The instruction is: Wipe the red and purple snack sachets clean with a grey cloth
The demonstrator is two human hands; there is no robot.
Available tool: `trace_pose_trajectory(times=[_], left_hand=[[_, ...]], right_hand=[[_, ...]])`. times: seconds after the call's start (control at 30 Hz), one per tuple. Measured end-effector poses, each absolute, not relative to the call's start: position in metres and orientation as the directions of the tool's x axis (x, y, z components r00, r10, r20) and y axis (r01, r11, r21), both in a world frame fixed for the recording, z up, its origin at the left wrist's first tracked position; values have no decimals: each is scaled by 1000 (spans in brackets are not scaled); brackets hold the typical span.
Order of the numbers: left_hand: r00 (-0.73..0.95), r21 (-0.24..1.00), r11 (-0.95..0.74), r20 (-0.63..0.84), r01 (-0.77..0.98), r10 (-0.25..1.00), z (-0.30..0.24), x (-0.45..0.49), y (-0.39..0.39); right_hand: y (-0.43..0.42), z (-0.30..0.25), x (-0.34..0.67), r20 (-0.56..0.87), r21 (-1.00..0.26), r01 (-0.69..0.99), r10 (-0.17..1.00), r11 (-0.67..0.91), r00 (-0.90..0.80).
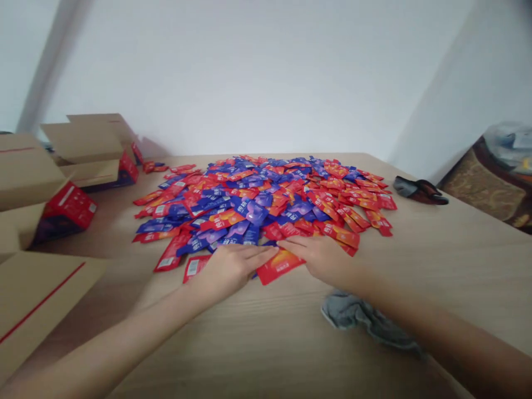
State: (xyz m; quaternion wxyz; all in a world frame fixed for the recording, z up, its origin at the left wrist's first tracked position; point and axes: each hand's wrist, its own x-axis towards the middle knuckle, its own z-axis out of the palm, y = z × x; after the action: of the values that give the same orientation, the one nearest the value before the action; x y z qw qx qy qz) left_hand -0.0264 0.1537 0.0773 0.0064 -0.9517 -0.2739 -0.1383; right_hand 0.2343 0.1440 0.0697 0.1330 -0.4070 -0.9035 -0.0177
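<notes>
A red sachet with an orange patch (281, 267) is at the near edge of a large pile of red and blue sachets (253, 206). My left hand (233, 267) closes on its left side, fingers pressed together and pointing right. From the other side my right hand (322, 256) grips the sachet's upper right edge, its fingertips close to those of my left. Both thumbs are mostly hidden. Just left of my left hand lies another red sachet (195, 266) with a white label.
Open cardboard boxes with red and blue printed sides (71, 208) stand along the left, flaps spread. A crumpled grey cloth (366, 320) lies under my right forearm. A dark object, perhaps a tape dispenser (419, 190), rests at the right. A white wall (266, 77) rises behind the table.
</notes>
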Motion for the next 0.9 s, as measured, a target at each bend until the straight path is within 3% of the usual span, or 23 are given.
trace_pose_trajectory(times=[0.13, 0.33, 0.5, 0.63, 0.83, 0.9], left_hand=[[826, -16, -833, 144, 553, 545, 37, -26, 97], [754, -52, -752, 56, 657, 654, 23, -22, 52], [693, -42, -691, 24, 721, 721, 39, -27, 16], [692, 12, -692, 22, 722, 722, 18, -32, -10], [665, 122, -673, 99, 730, 740, -3, -29, -10], [661, 136, -671, 115, 729, 741, -3, -27, -9]], right_hand=[[94, 29, 218, 162, -37, 683, 679, 729, -716], [61, 39, 240, 1, -182, 663, 674, 727, -739], [37, 41, 293, 144, -91, 907, 906, 412, -397], [24, -3, 325, 143, -82, 962, 959, 259, -246], [34, 7, 290, 407, -450, 856, 912, 255, -57], [32, 20, 249, 461, -475, 809, 881, 346, -107]])
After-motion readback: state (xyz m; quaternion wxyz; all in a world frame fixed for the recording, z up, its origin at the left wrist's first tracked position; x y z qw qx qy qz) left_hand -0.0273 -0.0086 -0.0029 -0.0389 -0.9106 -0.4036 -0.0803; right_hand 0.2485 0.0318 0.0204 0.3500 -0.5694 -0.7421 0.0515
